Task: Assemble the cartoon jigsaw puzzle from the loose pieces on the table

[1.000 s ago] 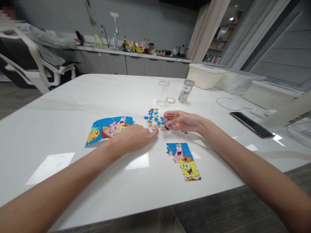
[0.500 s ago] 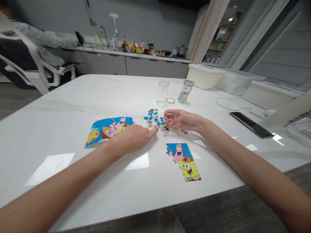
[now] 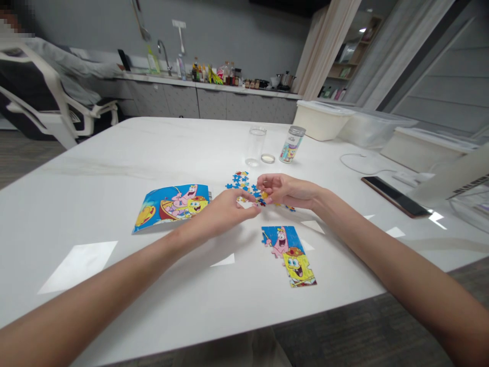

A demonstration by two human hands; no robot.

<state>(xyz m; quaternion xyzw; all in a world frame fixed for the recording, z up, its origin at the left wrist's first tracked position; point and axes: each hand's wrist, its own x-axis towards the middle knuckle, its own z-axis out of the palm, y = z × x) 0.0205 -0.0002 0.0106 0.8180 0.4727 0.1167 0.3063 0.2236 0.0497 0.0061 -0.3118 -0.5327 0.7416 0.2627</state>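
Loose jigsaw pieces (image 3: pixel 240 178), mostly blue, lie in a pile mid-table. My left hand (image 3: pixel 233 208) is over the pile's near left edge, thumb and forefinger apart, with nothing visible between them. At the pile's right side is my right hand (image 3: pixel 288 191), fingers curled and thumb near the fingertips around a small yellow piece (image 3: pixel 264 195). Nearer to me lies a joined puzzle section (image 3: pixel 292 255) with a pink starfish and a yellow sponge character. A picture sheet (image 3: pixel 168 204) of the same characters lies left, partly behind my left hand.
Behind the pile stand a clear jar (image 3: pixel 255 148), a round lid (image 3: pixel 268 158) and a printed can (image 3: pixel 292 145). A phone (image 3: pixel 395 196), a white cable and storage boxes (image 3: pixel 321 120) are on the right. A person's grey sleeve (image 3: pixel 76 66) shows at the back left.
My left hand has moved slightly right and its thumb and forefinger have spread apart. More of the picture sheet shows. My right hand has barely moved.
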